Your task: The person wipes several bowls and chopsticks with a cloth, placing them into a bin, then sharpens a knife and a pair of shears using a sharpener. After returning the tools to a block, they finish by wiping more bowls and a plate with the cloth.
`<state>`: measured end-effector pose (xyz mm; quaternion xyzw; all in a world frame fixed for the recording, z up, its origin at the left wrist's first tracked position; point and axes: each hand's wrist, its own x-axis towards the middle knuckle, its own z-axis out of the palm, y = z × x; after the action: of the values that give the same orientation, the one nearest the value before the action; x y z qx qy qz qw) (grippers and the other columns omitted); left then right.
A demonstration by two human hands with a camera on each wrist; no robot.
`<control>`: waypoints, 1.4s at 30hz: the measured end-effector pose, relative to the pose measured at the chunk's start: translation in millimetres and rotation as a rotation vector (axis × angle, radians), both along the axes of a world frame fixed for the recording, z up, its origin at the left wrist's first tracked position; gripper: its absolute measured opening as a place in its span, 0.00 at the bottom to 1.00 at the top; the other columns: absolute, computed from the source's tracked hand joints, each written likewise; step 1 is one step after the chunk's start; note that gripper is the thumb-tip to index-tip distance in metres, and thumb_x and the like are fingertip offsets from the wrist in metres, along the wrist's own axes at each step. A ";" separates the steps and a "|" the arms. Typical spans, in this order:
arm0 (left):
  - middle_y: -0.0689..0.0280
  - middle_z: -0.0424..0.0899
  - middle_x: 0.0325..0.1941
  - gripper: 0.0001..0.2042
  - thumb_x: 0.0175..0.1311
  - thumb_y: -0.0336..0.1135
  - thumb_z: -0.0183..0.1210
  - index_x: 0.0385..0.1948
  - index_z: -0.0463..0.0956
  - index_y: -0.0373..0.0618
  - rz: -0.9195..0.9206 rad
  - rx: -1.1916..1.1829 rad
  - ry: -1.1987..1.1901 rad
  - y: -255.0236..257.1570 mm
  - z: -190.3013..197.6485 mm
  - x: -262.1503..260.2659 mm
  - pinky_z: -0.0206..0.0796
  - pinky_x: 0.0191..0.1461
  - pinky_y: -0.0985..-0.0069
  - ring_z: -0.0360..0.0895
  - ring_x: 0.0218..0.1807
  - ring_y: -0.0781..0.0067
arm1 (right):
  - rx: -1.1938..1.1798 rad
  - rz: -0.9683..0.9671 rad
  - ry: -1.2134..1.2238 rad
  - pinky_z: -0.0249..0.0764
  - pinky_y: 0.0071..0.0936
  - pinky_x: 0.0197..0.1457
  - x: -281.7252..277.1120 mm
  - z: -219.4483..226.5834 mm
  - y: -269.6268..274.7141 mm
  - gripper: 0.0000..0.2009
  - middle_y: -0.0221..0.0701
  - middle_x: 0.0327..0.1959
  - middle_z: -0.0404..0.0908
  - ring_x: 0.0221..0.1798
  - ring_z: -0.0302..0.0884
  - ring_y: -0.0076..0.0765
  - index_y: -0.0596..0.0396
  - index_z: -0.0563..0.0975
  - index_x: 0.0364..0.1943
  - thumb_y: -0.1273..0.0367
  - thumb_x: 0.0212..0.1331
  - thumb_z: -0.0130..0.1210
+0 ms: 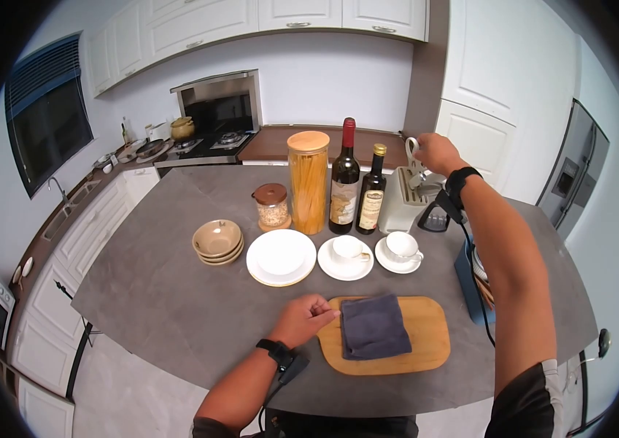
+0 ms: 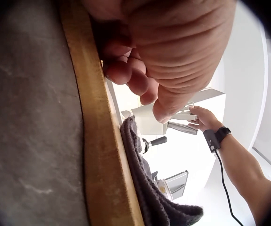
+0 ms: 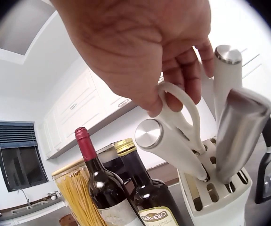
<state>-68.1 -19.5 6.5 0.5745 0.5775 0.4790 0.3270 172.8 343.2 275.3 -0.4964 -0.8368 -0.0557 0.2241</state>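
Note:
At the back right of the table my right hand (image 1: 438, 153) holds the white looped handle of kitchen scissors (image 3: 195, 113) between thumb and fingers. The scissors stand in a white knife block (image 1: 395, 208), blades hidden in its slot. Thick-handled knives (image 3: 170, 146) fill other slots around them. My left hand (image 1: 303, 320) hovers at the left end of a wooden board (image 1: 430, 336), fingers loosely curled, nothing in them. Beside its fingertips lies a folded dark grey cloth (image 1: 375, 328) on the board.
A wine bottle (image 1: 344, 190), a smaller dark bottle (image 1: 372, 193) and a pasta jar (image 1: 308, 182) stand left of the block. Nearer are stacked bowls (image 1: 218, 241), white plates (image 1: 280, 259) and two cups on saucers. A blue bin (image 1: 472, 292) sits under my right forearm.

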 end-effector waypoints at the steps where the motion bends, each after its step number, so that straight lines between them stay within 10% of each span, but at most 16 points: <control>1: 0.72 0.83 0.27 0.13 0.69 0.40 0.75 0.37 0.84 0.40 -0.001 -0.002 -0.003 -0.3 -2.5 -1.1 0.70 0.36 0.79 0.74 0.30 0.86 | -0.005 -0.014 0.061 0.83 0.46 0.61 0.7 0.9 3.3 0.14 0.42 0.49 0.92 0.56 0.88 0.55 0.49 0.88 0.51 0.61 0.65 0.66; 8: 0.75 0.82 0.27 0.11 0.70 0.38 0.75 0.36 0.84 0.40 -0.029 0.038 -0.060 4.0 -7.7 -0.8 0.69 0.34 0.81 0.72 0.29 0.88 | 0.308 0.102 0.290 0.84 0.46 0.53 18.1 46.3 -45.6 0.11 0.46 0.43 0.92 0.49 0.90 0.56 0.49 0.88 0.50 0.64 0.69 0.64; 14: 0.76 0.82 0.29 0.08 0.74 0.34 0.70 0.39 0.84 0.40 -0.016 0.063 -0.095 1.4 -4.3 -2.2 0.69 0.37 0.82 0.74 0.31 0.89 | 0.656 0.500 0.356 0.79 0.40 0.44 37.0 28.3 -203.1 0.11 0.39 0.36 0.84 0.37 0.83 0.47 0.51 0.86 0.52 0.75 0.67 0.65; 17: 0.64 0.87 0.44 0.22 0.86 0.50 0.53 0.57 0.79 0.36 -0.267 0.060 -0.641 5.6 -6.8 -9.8 0.78 0.45 0.74 0.84 0.40 0.74 | 0.828 0.735 0.154 0.75 0.43 0.43 44.3 -33.1 -255.4 0.17 0.34 0.31 0.78 0.38 0.80 0.44 0.55 0.86 0.49 0.80 0.53 0.67; 23: 0.63 0.85 0.56 0.26 0.86 0.51 0.53 0.72 0.70 0.38 -0.480 -0.211 -1.218 -20.1 27.9 32.2 0.79 0.62 0.67 0.85 0.58 0.69 | 0.545 1.023 0.074 0.80 0.44 0.58 13.0 -162.2 -313.6 0.20 0.31 0.38 0.75 0.47 0.81 0.41 0.58 0.85 0.54 0.72 0.54 0.65; 26: 0.58 0.84 0.65 0.22 0.87 0.46 0.52 0.71 0.71 0.41 -0.407 -0.187 -0.931 -18.1 13.5 17.0 0.76 0.72 0.59 0.82 0.67 0.62 | 0.421 1.067 0.059 0.79 0.44 0.61 7.8 -178.8 -315.2 0.19 0.32 0.43 0.77 0.51 0.81 0.43 0.56 0.85 0.54 0.71 0.57 0.68; 34: 0.53 0.87 0.60 0.16 0.87 0.40 0.51 0.65 0.71 0.40 -0.350 -0.175 -0.853 -7.3 12.2 5.8 0.83 0.49 0.65 0.89 0.58 0.58 | -0.143 0.648 0.105 0.76 0.44 0.59 56.9 -195.4 -274.9 0.27 0.40 0.48 0.83 0.54 0.81 0.52 0.56 0.83 0.55 0.57 0.54 0.78; 42: 0.55 0.90 0.53 0.14 0.85 0.37 0.54 0.62 0.71 0.41 -0.262 -0.160 -0.756 -0.1 8.0 23.1 0.82 0.44 0.69 0.91 0.50 0.63 | -0.195 0.760 0.065 0.76 0.46 0.53 47.8 -227.2 -257.8 0.15 0.38 0.36 0.79 0.44 0.79 0.53 0.54 0.83 0.38 0.63 0.53 0.77</control>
<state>-45.0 -19.6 14.4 0.3994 0.3739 0.5643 0.6182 220.7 85.4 48.0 -0.1714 -0.9548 0.1267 0.2070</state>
